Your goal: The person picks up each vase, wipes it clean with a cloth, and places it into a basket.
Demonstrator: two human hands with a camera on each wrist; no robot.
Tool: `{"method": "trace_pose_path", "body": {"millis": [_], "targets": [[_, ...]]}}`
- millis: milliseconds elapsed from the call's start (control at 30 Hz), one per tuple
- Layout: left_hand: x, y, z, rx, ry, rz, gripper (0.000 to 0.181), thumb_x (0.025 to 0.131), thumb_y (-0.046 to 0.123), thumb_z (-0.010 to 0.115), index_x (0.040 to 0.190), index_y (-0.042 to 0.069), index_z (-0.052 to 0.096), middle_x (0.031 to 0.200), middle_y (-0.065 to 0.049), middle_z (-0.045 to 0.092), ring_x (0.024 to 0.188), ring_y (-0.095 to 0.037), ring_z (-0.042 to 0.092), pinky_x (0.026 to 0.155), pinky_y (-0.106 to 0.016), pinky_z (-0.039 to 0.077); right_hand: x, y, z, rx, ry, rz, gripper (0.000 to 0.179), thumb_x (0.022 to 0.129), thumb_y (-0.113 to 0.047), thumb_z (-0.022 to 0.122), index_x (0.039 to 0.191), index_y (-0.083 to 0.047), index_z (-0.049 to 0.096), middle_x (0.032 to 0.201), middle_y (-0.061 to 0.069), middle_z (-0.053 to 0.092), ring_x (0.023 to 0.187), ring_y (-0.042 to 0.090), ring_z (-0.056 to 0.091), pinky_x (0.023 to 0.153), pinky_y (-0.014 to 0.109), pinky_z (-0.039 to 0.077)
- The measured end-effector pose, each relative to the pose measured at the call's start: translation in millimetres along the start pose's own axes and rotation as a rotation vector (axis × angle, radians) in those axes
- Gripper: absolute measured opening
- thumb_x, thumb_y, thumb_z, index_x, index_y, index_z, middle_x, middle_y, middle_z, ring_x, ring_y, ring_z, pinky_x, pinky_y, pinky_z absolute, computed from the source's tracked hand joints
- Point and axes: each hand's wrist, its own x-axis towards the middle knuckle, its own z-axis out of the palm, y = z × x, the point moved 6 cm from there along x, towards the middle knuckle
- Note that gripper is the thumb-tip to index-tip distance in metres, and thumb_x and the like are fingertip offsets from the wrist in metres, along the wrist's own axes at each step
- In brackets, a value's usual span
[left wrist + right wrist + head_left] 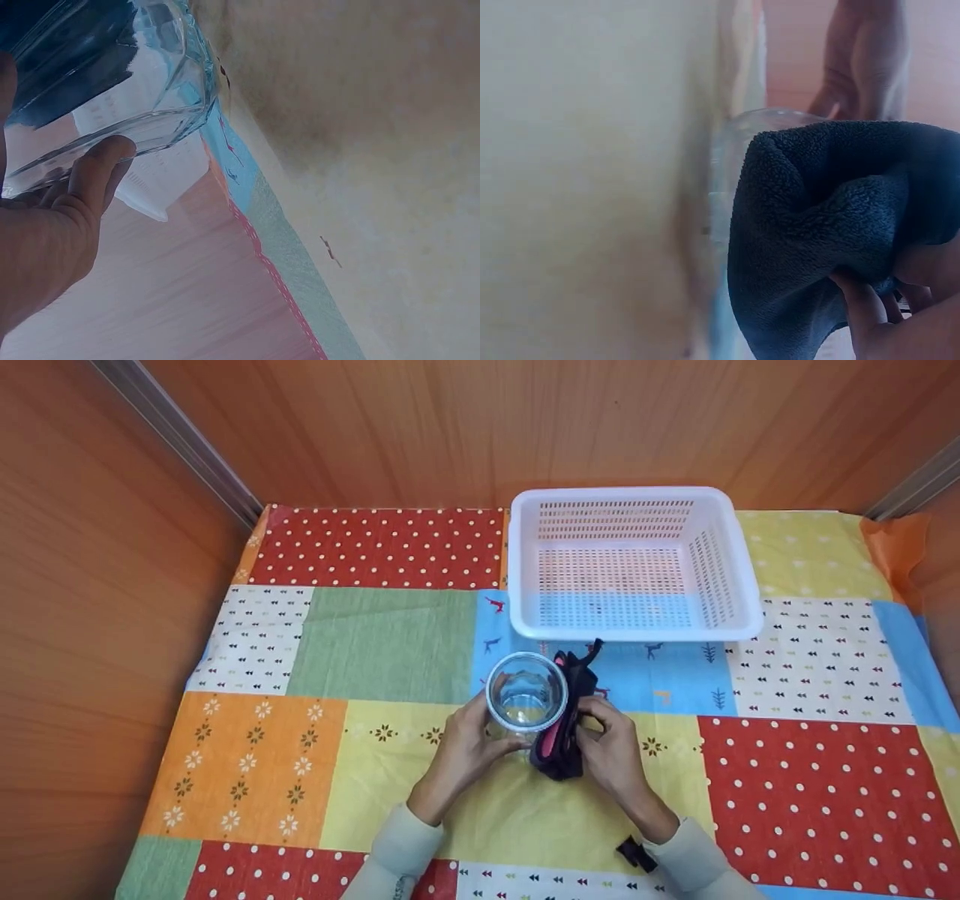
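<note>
A clear glass jar or cup (525,720) is gripped by my left hand (463,746), with its round mouth facing up toward the head camera. In the left wrist view the thumb lies along the wall of the glass (176,124). My right hand (613,750) pinches a folded dark cloth (561,761) with a pink part showing, held against the right side of the glass. Seen from the right wrist, the cloth (802,232) looks thick and fleecy. It covers much of the glass there, and some right-hand fingers (862,304) are tucked behind its folds.
A white perforated plastic basket (636,635) stands behind the hands, toward the right, with nothing seen inside. Patchwork cloth (390,645) covers the table. Wooden panels (450,427) rise at the back and sides. A small black piece (636,855) lies by the right sleeve.
</note>
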Motion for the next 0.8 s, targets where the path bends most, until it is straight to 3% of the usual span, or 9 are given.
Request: {"method": "trace_pose_path", "body": {"millis": [233, 400, 600, 800], "targets": [[0.4, -1.9, 0.8, 0.01, 0.009, 0.003, 0.094, 0.074, 0.015, 0.096, 0.154, -0.003, 0.049, 0.14, -0.025, 0.065, 0.129, -0.043, 0.064, 0.106, -0.05, 0.055, -2.0, 9.0, -0.6, -0.048, -0.008, -0.001, 0.025, 0.089, 0.016, 0.067, 0.106, 0.001, 0.078, 0.106, 0.013, 0.076, 0.105, 0.009, 0.066, 0.093, 0.022, 0.055], [-0.7, -2.1, 0.2, 0.036, 0.014, 0.006, 0.094, 0.072, 0.015, 0.097, 0.152, -0.003, 0.05, 0.138, -0.025, 0.066, 0.126, -0.042, 0.065, 0.105, -0.051, 0.056, -2.4, -2.3, 0.3, -0.028, -0.003, 0.033, 0.028, 0.088, 0.02, 0.065, 0.108, 0.004, 0.078, 0.109, 0.016, 0.074, 0.107, 0.006, 0.065, 0.09, 0.021, 0.058], [-1.0, -0.5, -0.1, 0.027, 0.016, 0.003, 0.094, 0.072, 0.012, 0.096, 0.152, -0.004, 0.049, 0.138, -0.025, 0.066, 0.127, -0.042, 0.065, 0.105, -0.05, 0.057, 1.2, -24.1, 1.9, 0.049, 0.014, 0.0, 0.028, 0.086, 0.024, 0.059, 0.103, 0.008, 0.075, 0.107, 0.022, 0.071, 0.107, 0.009, 0.063, 0.084, 0.021, 0.061], [-1.1, -0.2, 0.7, 0.014, 0.013, 0.005, 0.094, 0.073, 0.01, 0.096, 0.154, -0.004, 0.048, 0.14, -0.025, 0.065, 0.128, -0.042, 0.064, 0.105, -0.047, 0.056, 2.1, -19.8, 2.0, 0.051, 0.021, 0.038, 0.025, 0.087, 0.024, 0.061, 0.102, 0.01, 0.075, 0.108, 0.02, 0.071, 0.109, 0.008, 0.063, 0.085, 0.021, 0.061]]}}
